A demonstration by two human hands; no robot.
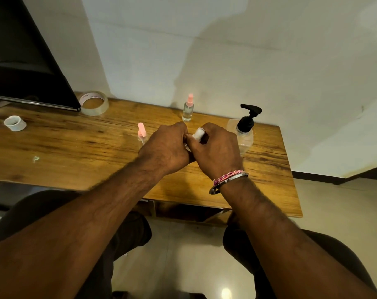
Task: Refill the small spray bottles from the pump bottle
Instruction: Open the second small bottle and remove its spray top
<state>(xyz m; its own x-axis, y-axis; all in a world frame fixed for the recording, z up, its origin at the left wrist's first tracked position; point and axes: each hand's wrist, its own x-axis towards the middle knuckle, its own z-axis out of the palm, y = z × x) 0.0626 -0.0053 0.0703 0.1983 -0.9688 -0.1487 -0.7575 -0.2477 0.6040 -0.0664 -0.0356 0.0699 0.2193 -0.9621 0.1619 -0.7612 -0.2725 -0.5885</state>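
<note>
Fingers of both hands are curled tight around one small object at the centre of the wooden table (75,147). The right hand (215,152) grips a white cap (199,133) that pokes out above its knuckles. The left hand (166,147) clenches against it from the 9 o'clock side, apparently holding the body of a small spray bottle, though that body is almost wholly hidden.

A second small spray bottle (141,132) with a pink top stands just beside the left hand at 10 o'clock, partly covered by it. A third spray bottle (188,107), clear with a pink top, stands upright at 12 o'clock near the wall. The pump bottle (244,131), clear with a black pump head, sits just behind the right hand at 2 o'clock.

Risks, as a judgement: a hard twist could jerk an elbow or knuckle into the neighbouring bottle or the pump bottle and tip it, and a cap that gives suddenly could spill liquid.

Whether the cap is coming off or going on cannot be told. Liquid levels are hard to make out.
</note>
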